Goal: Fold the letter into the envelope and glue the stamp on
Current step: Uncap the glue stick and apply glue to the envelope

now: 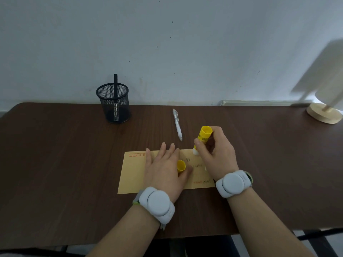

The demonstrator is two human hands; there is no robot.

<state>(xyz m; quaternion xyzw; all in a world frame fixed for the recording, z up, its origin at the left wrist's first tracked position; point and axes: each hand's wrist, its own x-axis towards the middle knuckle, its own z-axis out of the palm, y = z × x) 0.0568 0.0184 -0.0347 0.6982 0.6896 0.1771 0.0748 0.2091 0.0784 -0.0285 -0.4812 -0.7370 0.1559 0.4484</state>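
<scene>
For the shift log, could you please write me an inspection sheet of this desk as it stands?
Surface: dark brown desk, against a white wall.
Job's things: yellow envelope lying flat, address side up; stamp not seen.
Clutter: white pen; mesh pen holder; wooden lamp base.
Grips: left hand presses the envelope, glue cap at its thumb; right hand holds the glue stick, tip down at the envelope's far right corner.
Cables: nothing seen.
Surroundings: nothing seen.

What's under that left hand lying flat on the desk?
The left hand presses on a tan envelope, with the yellow glue cap tucked by its thumb. The envelope's middle is covered, so any writing there is hidden.
</scene>
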